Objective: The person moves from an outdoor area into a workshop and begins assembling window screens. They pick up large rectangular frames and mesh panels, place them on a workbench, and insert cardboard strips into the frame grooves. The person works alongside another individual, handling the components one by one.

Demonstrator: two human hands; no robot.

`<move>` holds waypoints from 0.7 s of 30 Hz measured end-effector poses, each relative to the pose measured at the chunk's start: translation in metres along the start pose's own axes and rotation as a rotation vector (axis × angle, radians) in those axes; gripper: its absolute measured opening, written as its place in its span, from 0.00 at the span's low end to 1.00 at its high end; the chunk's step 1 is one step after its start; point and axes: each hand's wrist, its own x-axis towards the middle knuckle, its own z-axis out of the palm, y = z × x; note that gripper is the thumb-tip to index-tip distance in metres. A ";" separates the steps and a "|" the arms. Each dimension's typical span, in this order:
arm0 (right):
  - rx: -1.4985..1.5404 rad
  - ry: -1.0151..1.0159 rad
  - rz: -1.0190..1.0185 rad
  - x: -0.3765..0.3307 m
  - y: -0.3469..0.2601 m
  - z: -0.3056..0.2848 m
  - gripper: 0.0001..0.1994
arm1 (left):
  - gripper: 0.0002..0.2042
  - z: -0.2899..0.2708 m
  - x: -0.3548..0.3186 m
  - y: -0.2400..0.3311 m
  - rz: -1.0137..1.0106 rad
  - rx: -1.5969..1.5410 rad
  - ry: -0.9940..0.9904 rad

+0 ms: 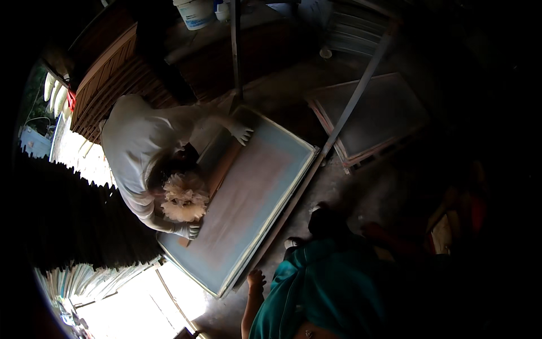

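My left hand [256,278] is low in the head view, just off the near edge of a large rectangular panel [248,186]. Its fingers look loosely curled, and nothing shows in them. My right hand cannot be made out in the dark beside my teal clothing [316,288]. The panel has a pale rim and a grey-blue surface, brownish toward the middle. Across it, a person in a white shirt [135,135] bends over. That person's gloved hands [241,134] rest at the two ends of a long brown wooden strip [224,169] lying along the panel.
A second dark panel with a reddish edge [372,116] lies at the right. A slanting metal post [361,85] stands between the panels, and an upright post [235,51] rises behind. A white bucket [195,14] sits at the back. Stacked brown slats [107,85] are behind the other person.
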 end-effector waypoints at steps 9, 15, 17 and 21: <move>0.169 -0.181 0.162 0.132 0.049 -0.088 0.15 | 0.14 0.047 -0.083 0.043 -0.126 -0.220 0.258; 0.233 -0.034 0.158 0.285 0.060 -0.145 0.16 | 0.18 0.126 -0.120 0.111 -0.197 -0.252 0.362; 0.204 -0.018 0.162 0.332 0.051 -0.182 0.16 | 0.19 0.146 -0.119 0.114 -0.194 -0.312 0.337; 0.229 -0.020 0.181 0.427 0.061 -0.205 0.18 | 0.19 0.195 -0.123 0.122 -0.237 -0.204 0.414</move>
